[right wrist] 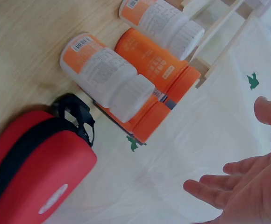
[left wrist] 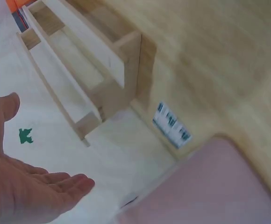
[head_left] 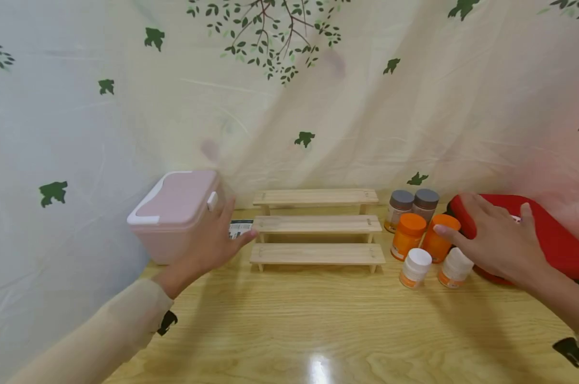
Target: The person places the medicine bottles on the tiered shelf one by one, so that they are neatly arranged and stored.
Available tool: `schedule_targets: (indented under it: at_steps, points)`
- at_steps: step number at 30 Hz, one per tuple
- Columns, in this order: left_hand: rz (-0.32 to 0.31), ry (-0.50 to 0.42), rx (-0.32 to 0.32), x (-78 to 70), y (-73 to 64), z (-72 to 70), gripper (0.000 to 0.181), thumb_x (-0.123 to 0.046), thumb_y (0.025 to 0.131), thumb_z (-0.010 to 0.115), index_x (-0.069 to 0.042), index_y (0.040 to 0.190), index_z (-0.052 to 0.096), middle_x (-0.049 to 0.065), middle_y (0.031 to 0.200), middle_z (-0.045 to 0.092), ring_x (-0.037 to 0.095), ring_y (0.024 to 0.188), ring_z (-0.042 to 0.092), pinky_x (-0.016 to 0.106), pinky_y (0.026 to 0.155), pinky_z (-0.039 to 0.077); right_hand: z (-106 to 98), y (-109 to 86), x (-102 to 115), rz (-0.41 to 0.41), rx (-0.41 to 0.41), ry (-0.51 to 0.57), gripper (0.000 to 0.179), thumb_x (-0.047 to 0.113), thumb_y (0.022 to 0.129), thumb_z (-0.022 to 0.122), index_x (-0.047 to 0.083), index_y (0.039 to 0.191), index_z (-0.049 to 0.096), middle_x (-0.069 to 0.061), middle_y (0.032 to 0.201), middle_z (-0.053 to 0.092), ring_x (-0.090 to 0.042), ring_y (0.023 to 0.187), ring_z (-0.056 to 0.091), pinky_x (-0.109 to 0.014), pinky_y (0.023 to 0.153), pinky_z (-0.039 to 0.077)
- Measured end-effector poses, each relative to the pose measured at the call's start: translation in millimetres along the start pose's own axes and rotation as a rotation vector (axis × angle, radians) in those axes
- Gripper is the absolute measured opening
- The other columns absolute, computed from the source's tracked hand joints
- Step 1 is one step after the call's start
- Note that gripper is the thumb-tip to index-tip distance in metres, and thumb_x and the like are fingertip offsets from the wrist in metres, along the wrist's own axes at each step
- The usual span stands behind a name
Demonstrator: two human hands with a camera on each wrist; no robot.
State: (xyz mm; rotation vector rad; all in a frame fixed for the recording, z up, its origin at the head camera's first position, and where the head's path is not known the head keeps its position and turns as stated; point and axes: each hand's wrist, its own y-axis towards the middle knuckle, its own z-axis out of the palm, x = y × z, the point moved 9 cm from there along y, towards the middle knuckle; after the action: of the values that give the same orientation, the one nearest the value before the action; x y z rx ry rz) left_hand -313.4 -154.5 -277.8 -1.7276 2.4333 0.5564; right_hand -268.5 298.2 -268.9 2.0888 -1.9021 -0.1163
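Observation:
My left hand hovers by the right side of a pink lidded box, thumb spread and nothing held. Fingers apart, my right hand is raised over a red zip case, its thumb overlapping an orange bottle in the head view. Beside that stands another orange bottle. Two white bottles with orange labels are in front, and two grey-capped bottles at the back. The right wrist view shows the empty right hand away from the white bottle.
A wooden stand with three stepped shelves sits mid-table between box and bottles. Behind its left end lies a small printed card. A pale curtain with leaf prints closes off the back of the wood-grain table.

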Motion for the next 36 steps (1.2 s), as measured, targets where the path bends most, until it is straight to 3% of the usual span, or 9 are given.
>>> schedule_targets:
  at_steps: [3,6,14,23,32,36]
  points:
    - [0.009,-0.143,-0.049,2.9,-6.0,6.7,0.096,-0.054,0.088,0.062,-0.001,0.152,0.015,0.024,0.153,0.025,0.042,0.137,0.030,0.058,0.108,0.035,0,-4.7,-6,0.016,-0.030,0.012,0.095,0.063,0.089,0.053,-0.003,0.150,0.022,-0.035,0.142,0.034,-0.056,0.121,0.032,-0.077,0.102,0.014]
    - [-0.013,-0.259,-0.036,8.3,-11.3,16.9,0.091,-0.048,0.088,0.066,-0.001,0.151,0.021,0.023,0.152,0.030,0.039,0.136,0.033,0.058,0.107,0.036,5,-9.5,-14,0.040,-0.019,0.042,0.098,0.062,0.087,0.057,-0.006,0.148,0.023,-0.039,0.138,0.036,-0.057,0.119,0.033,-0.078,0.093,0.026]
    - [-0.074,-0.371,-0.047,24.7,-17.3,36.9,0.078,-0.034,0.087,0.072,0.005,0.143,0.036,0.029,0.140,0.044,0.045,0.124,0.046,0.058,0.099,0.045,25,-18.2,-32,0.101,0.101,0.122,0.103,0.065,0.084,0.059,-0.007,0.148,0.021,-0.040,0.138,0.033,-0.059,0.118,0.031,-0.080,0.084,0.032]
    - [-0.171,-0.580,0.053,37.6,-19.8,77.6,0.074,-0.025,0.088,0.072,0.003,0.144,0.034,0.029,0.140,0.043,0.047,0.122,0.048,0.053,0.094,0.051,46,-26.6,-38,0.100,0.224,0.169,0.102,0.063,0.082,0.063,-0.010,0.144,0.027,-0.040,0.135,0.035,-0.056,0.114,0.036,-0.073,0.079,0.044]
    - [-0.248,-0.697,0.026,47.3,-19.9,98.6,0.069,-0.017,0.087,0.073,0.004,0.142,0.039,0.029,0.133,0.050,0.043,0.121,0.050,0.047,0.098,0.050,55,-31.6,-40,0.106,0.239,0.207,0.097,0.057,0.085,0.065,-0.017,0.138,0.032,-0.043,0.131,0.037,-0.057,0.111,0.039,-0.072,0.084,0.043]
    - [-0.283,-0.750,0.022,50.7,-20.4,108.0,0.069,-0.016,0.085,0.074,0.005,0.141,0.040,0.029,0.130,0.052,0.041,0.118,0.053,0.046,0.098,0.050,59,-32.7,-40,0.092,0.222,0.222,0.092,0.052,0.085,0.067,-0.019,0.135,0.036,-0.042,0.127,0.042,-0.053,0.105,0.046,-0.066,0.079,0.048]
